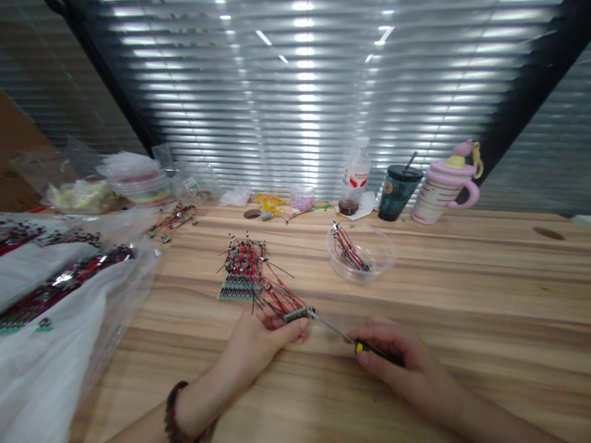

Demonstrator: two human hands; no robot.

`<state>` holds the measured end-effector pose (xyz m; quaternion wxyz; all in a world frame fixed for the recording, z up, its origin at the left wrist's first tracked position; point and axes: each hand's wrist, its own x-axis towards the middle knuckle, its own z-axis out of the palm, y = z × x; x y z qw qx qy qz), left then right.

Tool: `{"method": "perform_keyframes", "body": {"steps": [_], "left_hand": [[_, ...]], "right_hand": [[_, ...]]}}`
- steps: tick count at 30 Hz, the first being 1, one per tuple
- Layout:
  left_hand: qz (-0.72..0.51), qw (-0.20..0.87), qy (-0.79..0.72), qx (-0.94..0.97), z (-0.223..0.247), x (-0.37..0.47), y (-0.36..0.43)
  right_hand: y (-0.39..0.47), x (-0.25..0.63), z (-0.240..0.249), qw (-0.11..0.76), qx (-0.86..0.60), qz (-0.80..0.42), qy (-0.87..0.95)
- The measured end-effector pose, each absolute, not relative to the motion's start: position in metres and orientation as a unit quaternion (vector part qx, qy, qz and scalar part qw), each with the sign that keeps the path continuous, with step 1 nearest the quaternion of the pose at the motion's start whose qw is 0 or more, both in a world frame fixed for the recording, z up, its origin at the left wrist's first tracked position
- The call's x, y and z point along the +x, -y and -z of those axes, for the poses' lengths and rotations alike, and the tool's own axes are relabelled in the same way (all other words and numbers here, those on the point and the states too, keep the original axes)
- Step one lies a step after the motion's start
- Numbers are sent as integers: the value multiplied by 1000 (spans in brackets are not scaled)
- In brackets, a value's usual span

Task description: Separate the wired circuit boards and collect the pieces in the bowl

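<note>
My left hand (268, 335) pinches a small green circuit board strip (296, 314) with red and black wires trailing from it to the upper left. In my right hand (401, 354) is a screwdriver (375, 352) with a black and yellow handle, its fingers closed round it. The thin shaft points left, and its tip meets the right end of the strip. Just beyond my left hand lies a panel of circuit boards (237, 289) with a tangle of red and black wires (244, 255) on it.
A clear round bowl (381, 261) holds several wired pieces. Plastic-wrapped wire bundles (69, 283) cover the left side. Along the back stand a bottle (356, 175), a dark cup with a straw (397, 194), a pink mug (443, 191) and stacked plastic lids (138, 181).
</note>
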<state>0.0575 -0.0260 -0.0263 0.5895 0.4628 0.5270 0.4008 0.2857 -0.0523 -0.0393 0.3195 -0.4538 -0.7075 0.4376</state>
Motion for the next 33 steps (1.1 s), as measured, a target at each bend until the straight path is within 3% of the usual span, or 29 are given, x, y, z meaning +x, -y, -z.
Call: {"method": "perform_keyframes", "body": {"steps": [9, 14, 19, 25, 33], "left_hand": [[-362, 630, -465, 505, 31, 67, 42], [-378, 607, -514, 473, 25, 67, 43], [-444, 538, -536, 476, 17, 64, 36], [-442, 486, -562, 503, 18, 61, 34], [-426, 444, -597, 515, 21, 63, 38]], "right_hand": [[47, 267, 41, 400, -499, -439, 631], [55, 272, 46, 406, -490, -373, 675], [67, 272, 43, 345, -389, -266, 812], [68, 271, 45, 289, -398, -277, 825], [72, 269, 32, 277, -405, -279, 825]]}}
